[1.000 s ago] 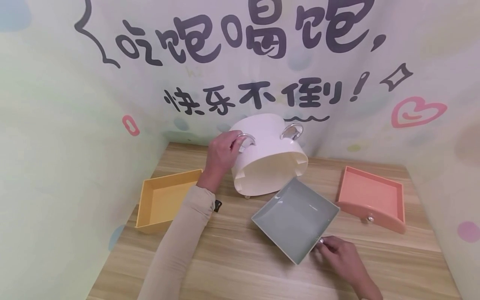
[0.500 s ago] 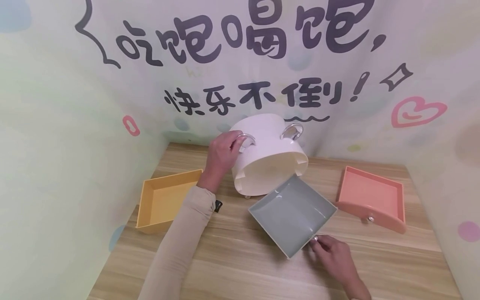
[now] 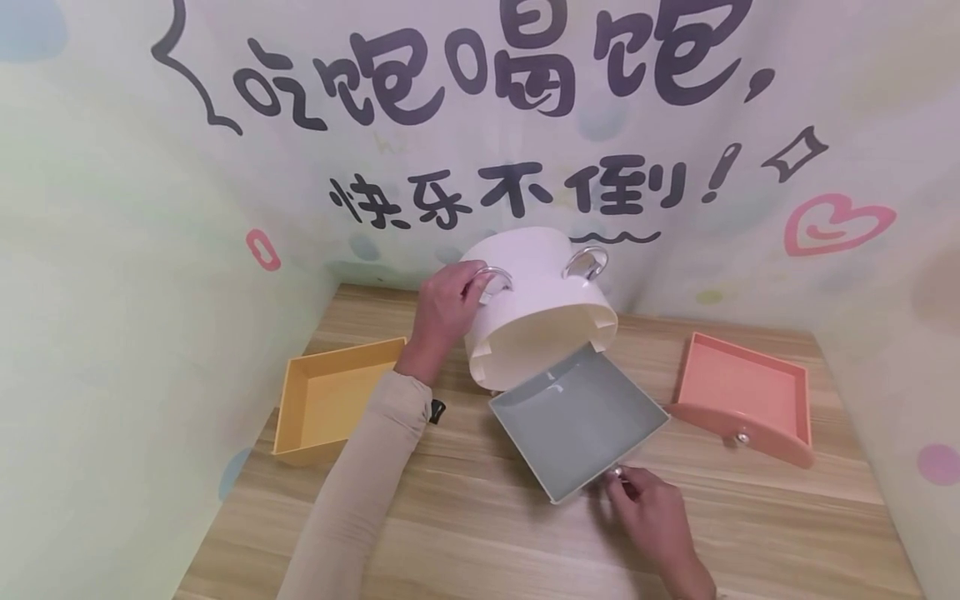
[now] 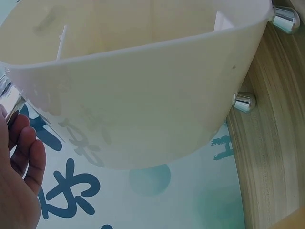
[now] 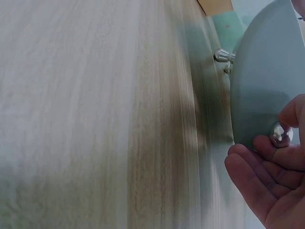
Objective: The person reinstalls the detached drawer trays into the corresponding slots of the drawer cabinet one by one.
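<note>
Reaching toward one o'clock, the left arm in its beige sleeve point(image 3: 352, 492) ends in a left hand point(image 3: 446, 302) gripping a silver handle point(image 3: 503, 274) of the white housing point(image 3: 525, 260). That housing sits at eleven o'clock from the grey drawer point(image 3: 580, 427). Bent at five o'clock, the right hand point(image 3: 652, 515) pinches the drawer's knob point(image 5: 281, 135). On the wood-grain table point(image 3: 465, 517), a yellow drawer point(image 3: 330, 406) lies at nine, a pink one point(image 3: 744, 381) at three.

Table point(image 3: 465, 517), one: wood-grain top, light brown, streaks running side to side. Directly upon it: yellow drawer point(image 3: 326, 400), open-topped, left side, partly hidden; pink drawer point(image 3: 742, 379), right side, curved front bearing a silver knob point(image 3: 742, 437); white housing point(image 3: 534, 279), hollow, towards the back, between the two.
</note>
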Tool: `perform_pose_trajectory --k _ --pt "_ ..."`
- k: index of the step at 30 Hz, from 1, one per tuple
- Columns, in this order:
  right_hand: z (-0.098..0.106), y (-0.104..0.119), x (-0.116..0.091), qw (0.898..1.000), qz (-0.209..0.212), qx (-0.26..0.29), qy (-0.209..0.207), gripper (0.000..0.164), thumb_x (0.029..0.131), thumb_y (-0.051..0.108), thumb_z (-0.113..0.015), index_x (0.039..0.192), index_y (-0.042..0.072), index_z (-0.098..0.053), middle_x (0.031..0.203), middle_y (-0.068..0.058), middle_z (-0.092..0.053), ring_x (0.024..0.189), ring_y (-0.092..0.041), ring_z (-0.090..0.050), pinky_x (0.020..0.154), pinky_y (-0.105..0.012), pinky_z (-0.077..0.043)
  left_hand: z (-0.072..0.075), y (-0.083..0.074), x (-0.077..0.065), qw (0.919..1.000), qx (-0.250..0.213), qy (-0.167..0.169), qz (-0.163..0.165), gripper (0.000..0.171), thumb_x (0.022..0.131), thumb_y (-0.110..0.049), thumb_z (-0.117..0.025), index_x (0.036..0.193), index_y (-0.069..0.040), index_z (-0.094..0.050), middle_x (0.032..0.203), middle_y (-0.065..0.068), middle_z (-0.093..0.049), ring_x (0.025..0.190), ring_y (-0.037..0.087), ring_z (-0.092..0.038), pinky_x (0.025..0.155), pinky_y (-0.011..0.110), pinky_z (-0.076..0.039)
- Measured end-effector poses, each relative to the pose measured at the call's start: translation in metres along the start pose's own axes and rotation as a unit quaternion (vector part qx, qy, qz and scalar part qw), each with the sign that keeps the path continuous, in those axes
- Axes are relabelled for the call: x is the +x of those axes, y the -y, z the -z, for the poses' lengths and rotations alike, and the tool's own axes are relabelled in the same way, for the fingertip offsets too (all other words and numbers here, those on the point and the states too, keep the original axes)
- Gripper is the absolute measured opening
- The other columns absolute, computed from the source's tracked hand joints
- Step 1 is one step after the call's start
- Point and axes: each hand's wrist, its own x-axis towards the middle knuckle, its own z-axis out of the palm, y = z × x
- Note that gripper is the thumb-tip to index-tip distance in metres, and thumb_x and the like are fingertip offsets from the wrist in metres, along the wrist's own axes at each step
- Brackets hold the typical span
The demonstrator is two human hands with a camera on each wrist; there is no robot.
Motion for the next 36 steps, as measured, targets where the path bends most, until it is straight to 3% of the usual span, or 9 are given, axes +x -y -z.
perform_pose_trajectory --k 8,20,36 --pt "-0.002 0.007 0.001 1.0 -0.007 -0.007 0.005 0.007 0.085 0.01 -0.075 0.08 0.014 -0.075 0.073 0.003 -0.073 0.064 0.0 -0.063 0.056 -0.023 -0.053 0.001 0.001 0.0 1.0 -0.007 -0.004 -0.004 0.022 0.101 -0.023 -0.063 0.105 -0.004 -0.073 0.093 0.012 -0.076 0.084 0.028 -0.072 0.079 0.04 -0.061" --pt "-0.018 0.017 -0.006 0.996 0.049 -0.012 -0.072 0.013 0.078 0.005 -0.077 0.072 0.013 -0.069 0.067 0.003 -0.066 0.061 -0.002 -0.059 0.054 -0.017 -0.049 0.001 0.0 0.001 1.0 -0.009 -0.002 0.001 0.022 0.101 -0.024 -0.064 0.104 -0.005 -0.073 0.093 0.011 -0.076 0.085 0.027 -0.072 0.08 0.04 -0.061" --pt "-0.026 0.021 -0.004 0.993 0.074 -0.003 -0.097 0.011 0.077 0.004 -0.077 0.074 0.009 -0.068 0.069 -0.001 -0.067 0.059 -0.009 -0.062 0.054 -0.018 -0.052 0.001 -0.001 0.0 0.9999 -0.011 -0.007 0.003 0.02 0.101 -0.023 -0.064 0.103 -0.005 -0.074 0.091 0.011 -0.076 0.082 0.027 -0.071 0.076 0.04 -0.06"
